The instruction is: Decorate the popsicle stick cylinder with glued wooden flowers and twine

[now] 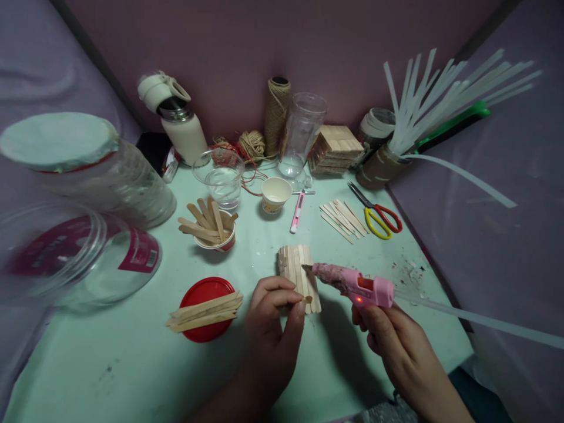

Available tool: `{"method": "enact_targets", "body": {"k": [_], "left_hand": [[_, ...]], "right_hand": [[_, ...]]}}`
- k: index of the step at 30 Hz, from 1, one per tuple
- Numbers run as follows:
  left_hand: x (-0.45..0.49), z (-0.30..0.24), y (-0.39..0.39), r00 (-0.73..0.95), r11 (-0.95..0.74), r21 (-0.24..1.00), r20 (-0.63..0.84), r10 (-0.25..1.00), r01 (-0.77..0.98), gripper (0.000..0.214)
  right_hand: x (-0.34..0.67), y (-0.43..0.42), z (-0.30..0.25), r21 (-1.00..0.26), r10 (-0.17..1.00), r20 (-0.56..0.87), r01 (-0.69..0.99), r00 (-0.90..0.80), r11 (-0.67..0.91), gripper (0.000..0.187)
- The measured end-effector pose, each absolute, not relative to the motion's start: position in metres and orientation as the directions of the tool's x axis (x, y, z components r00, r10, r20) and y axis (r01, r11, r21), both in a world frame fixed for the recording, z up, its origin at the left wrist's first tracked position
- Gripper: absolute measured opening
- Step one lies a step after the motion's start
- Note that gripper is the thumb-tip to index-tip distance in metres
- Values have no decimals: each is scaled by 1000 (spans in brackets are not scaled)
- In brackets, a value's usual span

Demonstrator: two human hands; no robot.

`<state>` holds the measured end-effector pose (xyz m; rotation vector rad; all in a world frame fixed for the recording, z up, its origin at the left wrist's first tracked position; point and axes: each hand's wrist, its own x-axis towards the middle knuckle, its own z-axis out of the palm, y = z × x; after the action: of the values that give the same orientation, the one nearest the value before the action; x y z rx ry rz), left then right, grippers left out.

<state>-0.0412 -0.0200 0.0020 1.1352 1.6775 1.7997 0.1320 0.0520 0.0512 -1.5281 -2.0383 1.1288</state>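
My right hand [396, 341] is wrapped around a pink hot glue gun [352, 283], its red light lit and a long glue stick [476, 320] trailing from its back. The gun's dark nozzle points left, over a small piece made of wooden craft sticks [293, 264] laid side by side. At the near end of that piece, my left hand [273, 323] pinches the rounded tip of a craft stick [308, 299] between thumb and fingers. Whether this stick is joined to the others, I cannot tell. The fingers hide part of the piece.
Left of the hands, flat sticks lie across a red lid [207, 288], behind it a cup of craft sticks [227, 239]. Thin wood strips [346, 218], scissors [379, 220] and a pink cutter [297, 212] lie farther back. Large clear jars [145, 258] stand left; glue sticks fill a holder [381, 167] right.
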Motion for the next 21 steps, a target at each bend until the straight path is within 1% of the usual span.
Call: {"method": "enact_targets", "body": {"k": [8, 14, 21], "left_hand": [[-41, 3, -19, -582, -185, 960, 275, 766, 210, 10], [-39, 1, -19, -550, -123, 986, 166, 818, 116, 10], [-36, -1, -16, -547, -121, 989, 147, 824, 83, 11]], "right_hand": [[132, 53, 52, -757, 915, -176, 644, -362, 109, 51], [130, 53, 53, -743, 920, -171, 659, -351, 113, 50], [131, 58, 62, -713, 912, -157, 682, -379, 161, 48]]}}
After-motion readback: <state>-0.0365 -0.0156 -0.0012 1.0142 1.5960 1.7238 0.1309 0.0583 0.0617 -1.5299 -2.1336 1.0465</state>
